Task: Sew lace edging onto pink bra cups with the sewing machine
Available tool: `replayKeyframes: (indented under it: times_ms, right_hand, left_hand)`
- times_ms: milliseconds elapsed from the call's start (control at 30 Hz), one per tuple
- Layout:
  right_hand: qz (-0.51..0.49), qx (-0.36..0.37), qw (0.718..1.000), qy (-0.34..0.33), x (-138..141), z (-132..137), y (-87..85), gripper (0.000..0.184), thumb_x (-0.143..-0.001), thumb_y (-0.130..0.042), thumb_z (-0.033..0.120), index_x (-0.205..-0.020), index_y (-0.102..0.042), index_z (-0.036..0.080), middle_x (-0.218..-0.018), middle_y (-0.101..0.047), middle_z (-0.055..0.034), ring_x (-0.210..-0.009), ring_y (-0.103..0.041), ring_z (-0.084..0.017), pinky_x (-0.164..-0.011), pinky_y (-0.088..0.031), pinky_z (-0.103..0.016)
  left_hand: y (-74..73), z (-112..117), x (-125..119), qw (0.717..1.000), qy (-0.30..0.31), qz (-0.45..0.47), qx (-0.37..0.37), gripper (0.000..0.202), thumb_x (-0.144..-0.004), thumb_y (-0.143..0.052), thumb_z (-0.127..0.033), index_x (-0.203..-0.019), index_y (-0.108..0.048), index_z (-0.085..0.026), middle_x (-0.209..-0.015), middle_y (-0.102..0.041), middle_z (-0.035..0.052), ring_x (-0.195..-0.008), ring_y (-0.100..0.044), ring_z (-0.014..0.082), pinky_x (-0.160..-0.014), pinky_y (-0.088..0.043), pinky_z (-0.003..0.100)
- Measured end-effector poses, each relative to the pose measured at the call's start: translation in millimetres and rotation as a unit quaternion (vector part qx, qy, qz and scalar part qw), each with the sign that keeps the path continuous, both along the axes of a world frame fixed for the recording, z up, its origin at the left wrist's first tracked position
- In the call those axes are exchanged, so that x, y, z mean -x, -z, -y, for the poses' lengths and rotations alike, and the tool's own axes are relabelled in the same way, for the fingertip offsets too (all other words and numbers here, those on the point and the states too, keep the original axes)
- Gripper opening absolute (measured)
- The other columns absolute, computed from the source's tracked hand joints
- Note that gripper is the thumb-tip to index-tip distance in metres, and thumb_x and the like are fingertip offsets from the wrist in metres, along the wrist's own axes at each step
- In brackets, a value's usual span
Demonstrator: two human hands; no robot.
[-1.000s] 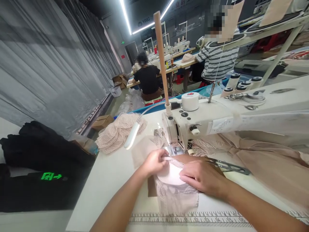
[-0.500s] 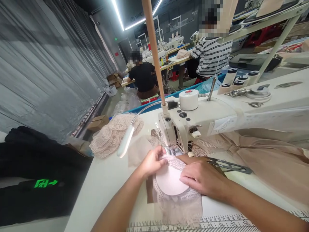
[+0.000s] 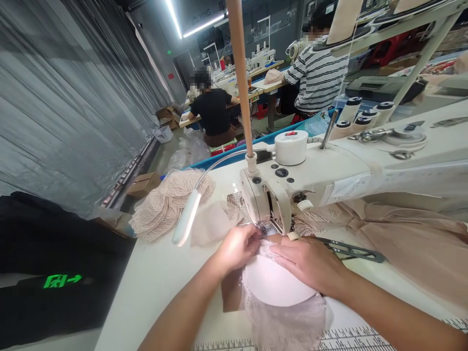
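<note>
**Hands feed a cup at the sewing machine**

The left hand (image 3: 237, 246) pinches the lace edge (image 3: 263, 248); the right hand (image 3: 310, 263) lies flat, fingers spread, on the pale cup (image 3: 274, 287), just before the sewing machine (image 3: 292, 190), scissors (image 3: 351, 252) beside it.

Left hand (image 3: 237, 246) and right hand (image 3: 310, 263) nearer the sewing machine (image 3: 280, 192), more white cup (image 3: 278, 287) bare.

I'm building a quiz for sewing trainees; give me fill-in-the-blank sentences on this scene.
The left hand and right hand meet at a round pad that is ____ in colour. The lamp lies to the ____ of the machine head. The dark tool lies beside the person's ____ hand.
Missing words: white; left; right.
</note>
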State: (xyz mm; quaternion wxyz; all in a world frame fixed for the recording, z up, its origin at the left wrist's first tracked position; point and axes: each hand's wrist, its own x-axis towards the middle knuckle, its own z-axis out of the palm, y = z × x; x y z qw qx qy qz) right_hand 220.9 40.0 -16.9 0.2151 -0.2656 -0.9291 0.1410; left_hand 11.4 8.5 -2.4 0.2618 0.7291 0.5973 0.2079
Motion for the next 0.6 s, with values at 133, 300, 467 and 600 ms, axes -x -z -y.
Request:
replayKeyframes:
  times_ms: [133,300,467,600]
  right_hand:
    - [0.023,-0.024,0.999,0.008,2.3,0.5,5.9,0.027,-0.092,-0.042,0.021,-0.087,-0.068,0.026,-0.076,-0.069,0.0,-0.068,-0.062,-0.015,-0.063,-0.045,-0.025]
    - [0.054,-0.049,0.997,0.022,4.5,1.3,11.7,0.026,-0.09,-0.042,0.015,-0.085,-0.066,0.022,-0.075,-0.068,-0.0012,-0.068,-0.063,-0.017,-0.061,-0.045,-0.028]
    - [0.051,-0.059,0.996,0.036,6.8,0.5,11.6,0.024,-0.09,-0.045,0.019,-0.104,-0.064,0.022,-0.087,-0.071,-0.0028,-0.076,-0.065,-0.019,-0.066,-0.048,-0.03]
    - [0.073,-0.053,0.995,0.052,8.9,0.5,6.7,0.026,-0.089,-0.045,0.02,-0.107,-0.064,0.022,-0.086,-0.071,-0.0052,-0.076,-0.066,-0.021,-0.066,-0.05,-0.032]
  left_hand:
    - [-14.4,9.7,0.3,0.997,-0.048,-0.036,-0.048,0.018,-0.085,-0.043,-0.013,-0.092,-0.059,-0.018,-0.085,-0.061,0.005,-0.074,-0.057,0.0166,-0.068,-0.046,0.026]
    - [-21.8,34.9,-20.0,0.99,0.075,-0.1,-0.063,0.026,-0.088,-0.042,-0.016,-0.107,-0.059,-0.017,-0.106,-0.065,0.0109,-0.097,-0.061,0.0218,-0.083,-0.051,0.034]
    - [-5.9,40.4,-23.8,0.975,0.07,-0.2,-0.073,0.03,-0.086,-0.047,-0.021,-0.115,-0.055,-0.014,-0.131,-0.055,0.0149,-0.12,-0.051,0.0297,-0.093,-0.047,0.048]
    - [-7.0,35.5,-14.5,0.975,0.074,-0.203,-0.049,0.04,-0.084,-0.052,-0.03,-0.12,-0.051,-0.013,-0.136,-0.051,0.017,-0.125,-0.047,0.0323,-0.099,-0.043,0.051]
